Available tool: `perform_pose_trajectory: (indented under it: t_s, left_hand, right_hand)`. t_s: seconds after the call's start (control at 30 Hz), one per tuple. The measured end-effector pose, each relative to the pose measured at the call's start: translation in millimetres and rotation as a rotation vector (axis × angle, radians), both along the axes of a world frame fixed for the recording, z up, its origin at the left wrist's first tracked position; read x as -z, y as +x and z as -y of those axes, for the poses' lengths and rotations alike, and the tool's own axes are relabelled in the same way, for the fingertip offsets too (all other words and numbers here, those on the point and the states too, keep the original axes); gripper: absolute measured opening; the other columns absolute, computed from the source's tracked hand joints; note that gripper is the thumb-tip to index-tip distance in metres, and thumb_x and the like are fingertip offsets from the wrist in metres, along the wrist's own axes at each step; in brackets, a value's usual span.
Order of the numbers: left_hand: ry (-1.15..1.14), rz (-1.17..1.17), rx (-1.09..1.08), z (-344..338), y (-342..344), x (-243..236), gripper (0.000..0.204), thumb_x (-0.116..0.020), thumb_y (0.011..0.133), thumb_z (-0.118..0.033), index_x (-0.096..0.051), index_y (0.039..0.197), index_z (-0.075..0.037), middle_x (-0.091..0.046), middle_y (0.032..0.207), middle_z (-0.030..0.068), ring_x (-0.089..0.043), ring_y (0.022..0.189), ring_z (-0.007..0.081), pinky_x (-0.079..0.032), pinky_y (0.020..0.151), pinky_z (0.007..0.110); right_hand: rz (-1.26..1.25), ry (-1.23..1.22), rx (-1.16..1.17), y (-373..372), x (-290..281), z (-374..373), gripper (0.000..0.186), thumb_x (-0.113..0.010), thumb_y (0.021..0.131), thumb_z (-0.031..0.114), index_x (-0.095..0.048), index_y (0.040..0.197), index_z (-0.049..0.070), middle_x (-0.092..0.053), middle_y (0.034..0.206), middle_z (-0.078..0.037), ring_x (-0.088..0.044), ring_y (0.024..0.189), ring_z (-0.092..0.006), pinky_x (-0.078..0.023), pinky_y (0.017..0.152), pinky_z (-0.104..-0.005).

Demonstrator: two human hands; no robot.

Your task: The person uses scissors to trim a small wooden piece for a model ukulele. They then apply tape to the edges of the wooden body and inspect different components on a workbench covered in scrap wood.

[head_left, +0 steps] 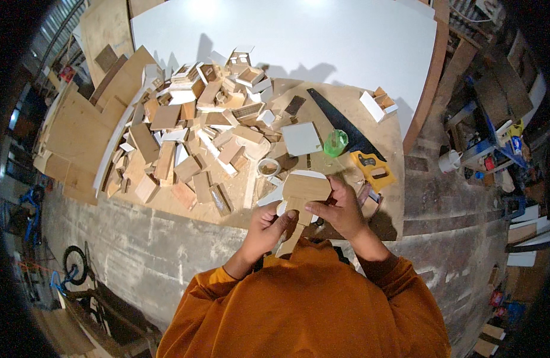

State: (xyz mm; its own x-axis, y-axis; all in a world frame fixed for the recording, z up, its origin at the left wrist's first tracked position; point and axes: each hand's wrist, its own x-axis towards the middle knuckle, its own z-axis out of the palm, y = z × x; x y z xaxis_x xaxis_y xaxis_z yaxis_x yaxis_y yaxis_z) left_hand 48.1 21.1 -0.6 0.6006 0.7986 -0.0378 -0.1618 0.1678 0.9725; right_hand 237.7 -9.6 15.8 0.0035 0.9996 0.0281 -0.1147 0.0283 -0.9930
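Close to my chest, at the table's near edge, I hold a flat wood-grain piece [306,187] with a wide, cut-cornered upper part and a white far edge. A narrow strip of the same tan colour runs down from it toward my body. My left hand [270,227] is closed on its lower left side, with the thumb on the front face. My right hand [341,210] grips the right side, its thumb lying across the front and its fingers behind. A white roll of tape [267,167] lies just beyond the piece. Whether the strip is joined to it I cannot tell.
A large heap of wooden offcuts [166,117] covers the table's left and middle. To the right lie a handsaw [373,170] with a yellow handle, a green round container [335,143], a pale square panel [301,139] and a small open box [378,106]. A white board [370,48] stands beyond.
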Motion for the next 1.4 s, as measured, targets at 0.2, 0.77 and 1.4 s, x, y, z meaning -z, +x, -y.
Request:
perform_pose_trajectory:
  t_s: [0.2,0.77,1.4]
  left_hand:
    - [0.003,-0.055,-0.091,1,1,10,0.014,-0.054,0.094,-0.009,-0.058,0.083,-0.001,-0.053,0.066,-0.0034,-0.046,0.058,0.0038,-0.035,0.051,0.021]
    - [-0.246,-0.146,0.279,-5,-3,8,0.029,-0.046,0.099,-0.024,-0.056,0.112,-0.001,-0.065,0.080,0.0043,-0.059,0.064,0.0103,-0.049,0.062,0.024]
    - [-0.458,0.001,0.504,-31,-23,16,0.078,-0.036,0.090,-0.065,-0.042,0.130,0.001,-0.058,0.119,0.0236,-0.066,0.091,0.0317,-0.056,0.077,0.036]
  right_hand:
    - [-0.007,0.008,0.028,-4,4,-1,0.040,-0.068,0.079,0.004,-0.054,0.116,0.000,-0.061,0.102,-0.002,-0.056,0.091,-0.0086,-0.047,0.080,-0.0248]
    - [-0.260,-0.095,0.270,-1,15,-2,0.039,-0.068,0.079,0.007,-0.054,0.115,0.001,-0.061,0.105,-0.005,-0.058,0.095,-0.0127,-0.046,0.085,-0.0282]
    - [-0.307,-0.235,0.168,36,31,-5,0.040,-0.070,0.079,0.013,-0.056,0.116,0.009,-0.061,0.093,0.002,-0.056,0.076,-0.0065,-0.046,0.065,-0.0216]
